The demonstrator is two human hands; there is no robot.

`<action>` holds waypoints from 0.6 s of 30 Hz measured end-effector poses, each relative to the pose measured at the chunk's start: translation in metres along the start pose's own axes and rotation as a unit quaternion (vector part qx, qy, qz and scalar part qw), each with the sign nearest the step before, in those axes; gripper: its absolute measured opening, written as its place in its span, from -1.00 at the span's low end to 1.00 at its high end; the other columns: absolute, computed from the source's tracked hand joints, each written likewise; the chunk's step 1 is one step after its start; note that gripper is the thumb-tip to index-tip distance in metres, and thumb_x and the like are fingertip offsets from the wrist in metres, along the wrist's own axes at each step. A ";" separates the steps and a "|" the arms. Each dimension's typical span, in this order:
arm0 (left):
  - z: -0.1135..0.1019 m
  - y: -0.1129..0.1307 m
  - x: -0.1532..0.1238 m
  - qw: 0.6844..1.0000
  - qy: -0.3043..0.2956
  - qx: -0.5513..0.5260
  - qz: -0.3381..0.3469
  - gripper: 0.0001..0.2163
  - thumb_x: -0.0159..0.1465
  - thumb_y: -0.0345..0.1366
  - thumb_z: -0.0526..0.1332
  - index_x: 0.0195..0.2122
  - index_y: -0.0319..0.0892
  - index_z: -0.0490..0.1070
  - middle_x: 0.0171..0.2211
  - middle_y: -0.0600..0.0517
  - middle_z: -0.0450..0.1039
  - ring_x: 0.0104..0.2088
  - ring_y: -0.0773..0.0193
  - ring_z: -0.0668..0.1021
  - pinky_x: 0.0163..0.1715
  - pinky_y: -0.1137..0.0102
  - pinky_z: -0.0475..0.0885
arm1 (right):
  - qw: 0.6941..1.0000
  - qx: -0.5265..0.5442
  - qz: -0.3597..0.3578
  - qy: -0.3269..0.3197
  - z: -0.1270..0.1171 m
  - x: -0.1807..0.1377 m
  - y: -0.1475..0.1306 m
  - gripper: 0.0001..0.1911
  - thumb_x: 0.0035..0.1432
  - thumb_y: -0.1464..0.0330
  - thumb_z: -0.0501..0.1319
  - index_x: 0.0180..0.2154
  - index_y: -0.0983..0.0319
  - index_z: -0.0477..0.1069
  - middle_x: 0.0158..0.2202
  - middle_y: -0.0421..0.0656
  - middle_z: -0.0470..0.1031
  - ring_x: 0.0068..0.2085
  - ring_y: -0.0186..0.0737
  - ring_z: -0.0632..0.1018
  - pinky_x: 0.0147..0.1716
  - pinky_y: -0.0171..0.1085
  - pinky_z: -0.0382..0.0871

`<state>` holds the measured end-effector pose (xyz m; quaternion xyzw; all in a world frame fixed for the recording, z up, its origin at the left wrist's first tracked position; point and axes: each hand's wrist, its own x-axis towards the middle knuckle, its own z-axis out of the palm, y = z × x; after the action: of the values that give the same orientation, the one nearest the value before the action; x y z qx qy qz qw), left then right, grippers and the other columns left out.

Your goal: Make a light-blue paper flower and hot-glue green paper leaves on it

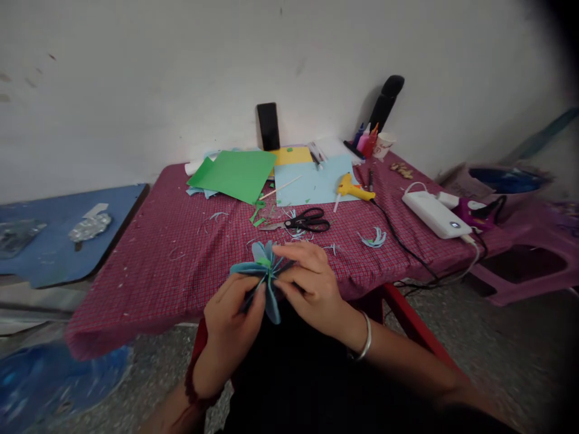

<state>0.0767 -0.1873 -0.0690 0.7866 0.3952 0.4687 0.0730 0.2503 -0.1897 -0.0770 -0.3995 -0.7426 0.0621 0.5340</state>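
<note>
Between my hands, just past the table's near edge, is a blue paper flower (257,267) with several petals and a bit of green at its centre. My left hand (233,310) pinches it from the left, thumb and forefinger close to the middle. From the right, my right hand (312,289) grips petals with its thumb and fingers, which hide part of that side. Black-handled scissors (307,222) lie on the tablecloth beyond the flower, among thin paper scraps.
Green paper (244,172), light blue paper (303,184) and a wooden stick (283,187) lie farther back. A yellow glue gun (353,188) trails a black cable rightward past a white power bank (434,214). A phone (268,126) leans on the wall. Fringed paper (373,239) lies to the right.
</note>
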 end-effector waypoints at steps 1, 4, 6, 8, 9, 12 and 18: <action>-0.001 0.000 0.001 1.000 0.002 0.001 -0.008 -0.88 0.24 -0.52 0.21 -0.35 -0.15 0.43 -0.43 0.09 0.51 -0.41 0.38 0.57 -0.37 0.50 0.48 | 1.000 -0.003 0.009 -0.004 -0.001 -0.001 0.000 -0.92 0.18 0.44 0.27 -0.34 0.14 0.50 0.04 -0.11 0.52 0.06 -0.04 0.49 0.06 0.06 0.30; -0.005 -0.003 0.003 1.000 0.003 0.007 -0.026 -0.87 0.23 -0.51 0.20 -0.41 -0.16 0.41 -0.47 0.11 0.48 -0.45 0.40 0.55 -0.37 0.51 0.46 | 1.000 0.003 0.031 0.001 -0.006 -0.006 0.001 -0.95 0.17 0.41 0.28 -0.30 0.15 0.51 0.05 -0.07 0.50 0.03 -0.04 0.50 0.02 0.06 0.33; -0.007 -0.004 0.004 1.000 -0.003 0.012 -0.029 -0.88 0.22 -0.51 0.19 -0.41 -0.16 0.41 -0.47 0.11 0.48 -0.46 0.40 0.55 -0.37 0.51 0.46 | 1.000 0.010 0.027 0.005 -0.009 -0.008 0.001 -0.91 0.19 0.44 0.23 -0.35 0.15 0.49 0.01 -0.07 0.51 -0.01 -0.07 0.52 0.02 0.06 0.33; -0.007 -0.005 0.004 1.000 -0.014 0.014 -0.022 -0.89 0.22 -0.50 0.19 -0.36 -0.16 0.43 -0.44 0.10 0.50 -0.44 0.38 0.56 -0.36 0.50 0.47 | 1.000 0.015 0.013 -0.010 -0.012 -0.009 0.000 -0.88 0.20 0.44 0.22 -0.37 0.15 0.48 0.00 -0.09 0.52 -0.01 -0.08 0.53 0.07 0.08 0.29; -0.008 -0.006 0.004 1.000 -0.018 0.013 -0.016 -0.90 0.23 -0.49 0.19 -0.33 -0.16 0.44 -0.43 0.09 0.51 -0.43 0.37 0.56 -0.36 0.49 0.47 | 0.999 0.021 0.005 -0.024 -0.014 -0.010 -0.001 -0.91 0.20 0.42 0.23 -0.35 0.14 0.48 0.01 -0.09 0.51 0.00 -0.07 0.53 0.09 0.10 0.27; -0.008 -0.006 0.003 1.000 -0.024 0.011 0.005 -0.90 0.25 -0.48 0.19 -0.31 -0.16 0.45 -0.43 0.08 0.51 -0.44 0.38 0.56 -0.37 0.50 0.47 | 0.997 0.067 0.007 -0.042 -0.018 -0.012 -0.001 -0.91 0.22 0.33 0.21 -0.23 0.13 0.47 0.03 -0.07 0.49 0.01 -0.04 0.51 0.09 0.10 0.27; -0.009 -0.006 0.003 0.999 -0.018 0.017 0.036 -0.89 0.25 -0.51 0.19 -0.33 -0.18 0.46 -0.43 0.06 0.49 -0.44 0.39 0.55 -0.36 0.51 0.48 | 0.991 0.066 0.118 0.012 -0.014 -0.015 0.011 -0.86 0.21 0.42 0.20 -0.17 0.14 0.38 -0.25 -0.15 0.46 -0.18 -0.14 0.49 -0.16 -0.09 0.39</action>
<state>0.0669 -0.1830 -0.0650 0.8097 0.3731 0.4503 0.0493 0.2695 -0.1974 -0.0881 -0.4488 -0.6782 0.1681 0.5571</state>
